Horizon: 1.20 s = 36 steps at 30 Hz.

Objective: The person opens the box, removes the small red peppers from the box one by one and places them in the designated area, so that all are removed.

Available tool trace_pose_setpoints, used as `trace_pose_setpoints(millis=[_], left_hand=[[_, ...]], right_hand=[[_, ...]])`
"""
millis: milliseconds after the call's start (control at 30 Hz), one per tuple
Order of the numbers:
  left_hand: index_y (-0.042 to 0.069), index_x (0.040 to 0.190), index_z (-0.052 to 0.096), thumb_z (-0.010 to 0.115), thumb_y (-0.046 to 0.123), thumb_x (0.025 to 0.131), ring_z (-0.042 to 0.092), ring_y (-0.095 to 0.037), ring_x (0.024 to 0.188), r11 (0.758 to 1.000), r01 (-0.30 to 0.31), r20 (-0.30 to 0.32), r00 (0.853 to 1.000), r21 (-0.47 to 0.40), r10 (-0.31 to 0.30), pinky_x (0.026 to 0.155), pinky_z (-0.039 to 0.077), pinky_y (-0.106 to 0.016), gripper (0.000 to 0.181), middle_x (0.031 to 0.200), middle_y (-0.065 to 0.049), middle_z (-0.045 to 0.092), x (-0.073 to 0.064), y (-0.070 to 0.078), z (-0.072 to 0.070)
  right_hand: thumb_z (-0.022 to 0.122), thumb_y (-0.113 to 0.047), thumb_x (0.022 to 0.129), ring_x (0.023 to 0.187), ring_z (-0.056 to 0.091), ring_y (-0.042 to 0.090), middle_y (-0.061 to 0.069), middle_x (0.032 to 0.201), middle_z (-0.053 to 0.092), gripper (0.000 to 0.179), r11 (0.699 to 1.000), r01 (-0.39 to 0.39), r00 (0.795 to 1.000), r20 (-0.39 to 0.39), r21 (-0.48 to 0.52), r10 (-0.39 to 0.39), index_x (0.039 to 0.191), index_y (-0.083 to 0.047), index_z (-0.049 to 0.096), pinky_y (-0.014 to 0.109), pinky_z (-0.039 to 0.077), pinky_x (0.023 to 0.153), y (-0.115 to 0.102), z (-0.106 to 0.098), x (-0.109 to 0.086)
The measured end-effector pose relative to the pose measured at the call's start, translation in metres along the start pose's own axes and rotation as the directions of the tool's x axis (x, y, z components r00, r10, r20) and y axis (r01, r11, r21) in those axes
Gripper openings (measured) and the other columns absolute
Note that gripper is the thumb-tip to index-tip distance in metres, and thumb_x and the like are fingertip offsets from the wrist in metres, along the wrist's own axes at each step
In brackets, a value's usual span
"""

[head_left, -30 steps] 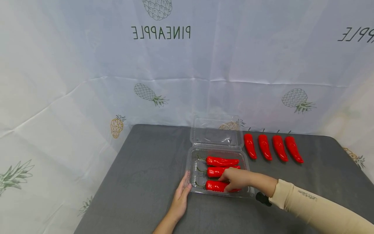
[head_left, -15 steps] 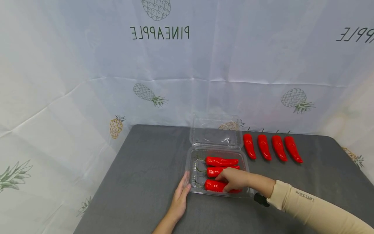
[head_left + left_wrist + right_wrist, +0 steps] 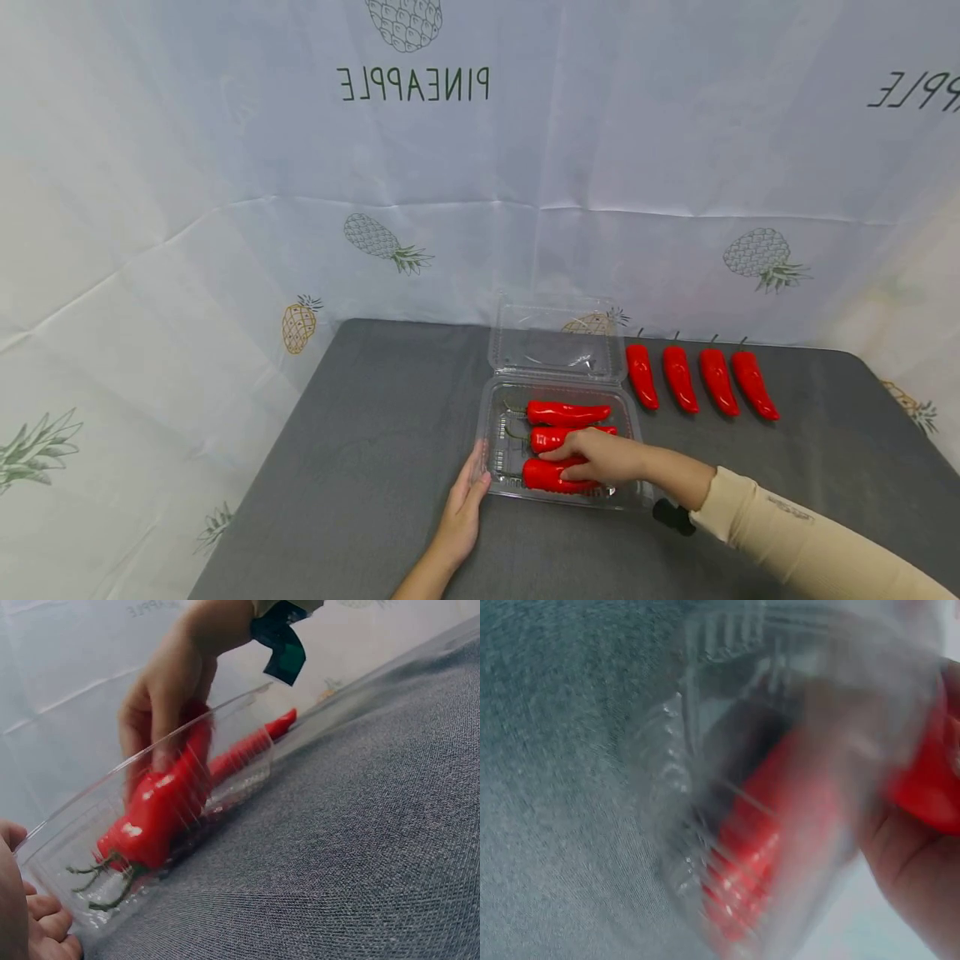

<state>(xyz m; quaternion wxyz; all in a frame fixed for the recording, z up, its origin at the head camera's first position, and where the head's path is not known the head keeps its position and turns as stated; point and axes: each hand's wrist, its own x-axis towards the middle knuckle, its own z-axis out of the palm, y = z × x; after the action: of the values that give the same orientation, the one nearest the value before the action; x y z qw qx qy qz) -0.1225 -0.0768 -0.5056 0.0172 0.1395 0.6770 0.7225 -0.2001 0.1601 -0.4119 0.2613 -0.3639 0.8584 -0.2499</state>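
A clear plastic clamshell container (image 3: 491, 417) stands with its lid (image 3: 555, 337) raised at the back. Inside lie three red peppers, stems to the left: a rear pepper (image 3: 566, 413), a middle pepper (image 3: 546, 439) partly hidden by my fingers, and a front pepper (image 3: 542, 474). My right hand (image 3: 603, 457) reaches in from the right and grips the front pepper between thumb and fingers. At the container's left front corner, my left hand (image 3: 457, 518) holds the wall and rim. The left wrist view shows the gripped pepper (image 3: 154, 814) tilted, its body raised toward my right hand.
Several more red peppers (image 3: 717, 382) lie in a row on the grey table (image 3: 390, 417), right of the lid. A pineapple-print cloth (image 3: 637, 150) hangs behind the table. A black strap (image 3: 673, 516) shows beneath my right wrist.
My right hand has shifted slightly left along the front pepper, and that pepper has slid a little toward the container's left side. My left hand stays at the corner.
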Motion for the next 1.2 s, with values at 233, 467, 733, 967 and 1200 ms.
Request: trace_pose_setpoints(millis=[233,467,733,967,1200], left_hand=[[-0.013,0.144,0.011,0.033,0.012,0.101,0.017,0.005,0.134,1.0,-0.01,-0.011,1.0,0.002,0.01,0.104,0.017,-0.001,0.054,0.151,-0.03,0.012,-0.001,0.001,0.001],[-0.012,0.144,0.012,0.033,0.012,0.101,0.019,0.01,0.131,1.0,-0.008,-0.023,1.0,0.003,0.008,0.104,0.017,-0.001,0.053,0.151,-0.029,0.013,-0.001,0.0,0.0],[-0.012,0.144,0.012,0.034,0.012,0.101,0.017,0.003,0.134,1.0,0.0,-0.019,1.0,0.007,0.0,0.104,0.017,-0.002,0.053,0.151,-0.029,0.014,0.0,0.001,0.001],[-0.011,0.144,0.013,0.034,0.014,0.101,0.018,0.008,0.132,1.0,0.029,-0.022,0.999,0.003,-0.029,0.104,0.017,-0.001,0.054,0.151,-0.028,0.014,0.0,0.001,0.001],[-0.01,0.144,0.014,0.035,0.014,0.101,0.02,0.014,0.129,0.999,0.037,-0.041,0.998,0.012,-0.037,0.104,0.017,-0.001,0.054,0.152,-0.027,0.015,0.0,0.002,0.002]], right_hand=[[0.062,-0.027,0.089,0.082,0.048,0.001,0.002,0.106,0.069,0.043,0.999,0.047,0.996,-0.071,0.022,-0.045,0.126,-0.005,0.058,0.018,0.044,0.068,0.007,-0.006,-0.012],[0.058,-0.03,0.091,0.071,0.039,0.001,-0.007,0.073,0.051,0.046,0.994,0.021,0.988,-0.154,0.11,-0.004,0.129,-0.003,0.055,0.017,0.037,0.056,0.011,-0.005,-0.027],[0.056,-0.031,0.093,0.084,0.046,0.008,0.008,0.105,0.061,0.048,0.975,-0.063,0.954,-0.273,0.213,0.122,0.133,-0.006,0.051,0.02,0.043,0.062,0.013,-0.003,-0.045],[0.055,-0.025,0.094,0.092,0.051,0.012,0.013,0.11,0.063,0.046,0.928,-0.078,0.893,-0.389,0.364,0.227,0.134,-0.004,0.049,0.021,0.048,0.064,0.016,0.009,-0.065],[0.053,-0.025,0.094,0.104,0.049,0.002,0.02,0.133,0.053,0.044,0.903,-0.088,0.811,-0.496,0.421,0.31,0.134,-0.005,0.05,0.019,0.049,0.072,0.014,0.021,-0.076]])
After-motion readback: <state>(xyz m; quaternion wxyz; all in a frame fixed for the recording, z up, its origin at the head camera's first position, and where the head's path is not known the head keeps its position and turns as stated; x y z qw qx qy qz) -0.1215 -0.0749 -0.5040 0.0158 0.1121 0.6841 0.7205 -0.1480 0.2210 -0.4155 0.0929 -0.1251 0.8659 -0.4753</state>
